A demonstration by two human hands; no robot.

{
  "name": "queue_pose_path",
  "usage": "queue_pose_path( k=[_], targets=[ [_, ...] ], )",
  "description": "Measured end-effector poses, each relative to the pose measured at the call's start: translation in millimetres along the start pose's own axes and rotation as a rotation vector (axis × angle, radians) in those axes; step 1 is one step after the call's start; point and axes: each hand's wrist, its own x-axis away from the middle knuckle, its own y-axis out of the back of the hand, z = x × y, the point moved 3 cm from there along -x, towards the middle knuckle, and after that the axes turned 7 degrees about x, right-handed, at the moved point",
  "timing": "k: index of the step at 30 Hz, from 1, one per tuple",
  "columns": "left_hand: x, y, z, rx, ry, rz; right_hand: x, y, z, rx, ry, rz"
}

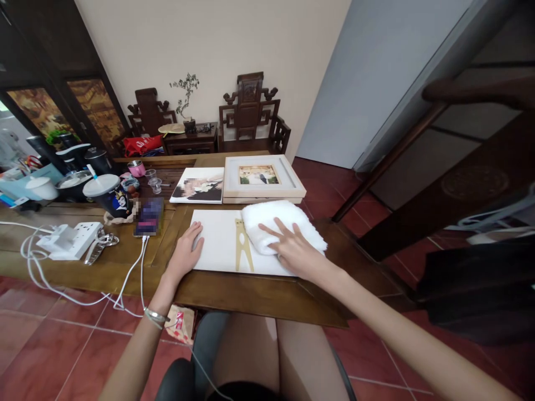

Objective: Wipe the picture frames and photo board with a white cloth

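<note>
A white flat panel, which looks like the back of a picture frame, lies on the wooden table near its front edge. A tan A-shaped stand leg is flat against its middle. My left hand rests on the panel's left edge, fingers extended and thumb apart. My right hand lies with spread fingers on top of a folded fluffy white towel, pressing it against the panel's right part. The towel covers the panel's upper right corner.
Behind the panel lie a photo print and a framed picture. To the left are a phone on a cable, a power strip with loose cords, and a lidded cup. A wooden chair stands right.
</note>
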Motion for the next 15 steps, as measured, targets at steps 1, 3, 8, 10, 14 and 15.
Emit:
queue_pose_path(
  k=[1,3,8,10,14,15],
  targets=[
    [0,-0.2,0,-0.005,-0.004,0.001,11,1,7,-0.013,0.010,-0.011],
    [0,-0.8,0,-0.018,-0.007,-0.001,35,3,21,-0.046,0.034,-0.048],
    [0,-1.9,0,-0.036,-0.009,0.012,75,7,44,-0.118,0.005,-0.138],
    [0,-1.7,-1,-0.032,-0.010,0.013,70,8,43,-0.145,-0.008,-0.069],
    [0,-1.1,-1,-0.024,-0.003,0.013,30,13,20,-0.192,-0.068,0.090],
    [0,-1.0,0,-0.023,-0.001,0.014,17,13,12,-0.203,-0.084,0.113]
  ],
)
